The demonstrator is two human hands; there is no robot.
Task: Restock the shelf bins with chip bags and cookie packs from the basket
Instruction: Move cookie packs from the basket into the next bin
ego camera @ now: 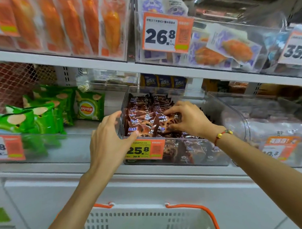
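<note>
From the head view I record both hands raised to the middle shelf at centre frame, working at a clear plastic bin (pixel 219 145) filled with brown cookie packs (pixel 143 118). The left hand (pixel 111 139) sits at the bin's left front corner, its fingers (pixel 111 117) loosely spread and curved against the clear side wall, the thumb lying along the front edge just above the yellow price tag (pixel 141 150) marked 25.8; I cannot tell whether it grips the wall or only touches it. The right hand (pixel 186 119) reaches in over the bin from the right, its fingers bent downward with the tips pinching one of the top cookie packs (pixel 171 120) (thumb below, remaining fingers above). A red cord bracelet with a gold bead (pixel 222 134) circles the right wrist. The packs stand in rows from the front of the bin toward the back, filling it nearly to the rim. To the left of centre, on the same shelf, green chip bags (pixel 40 114) are piled in a neighbouring bin, one bag standing upright at the rear. In the upper left of the frame, orange-printed packets (pixel 70 23) hang in a row; in the upper right, an orange price tag (pixel 166 32) reading 26.8 fronts another clear bin. At the bottom centre, the white basket (pixel 146 220) with orange handles sits below the forearms; its contents are barely visible.
</note>
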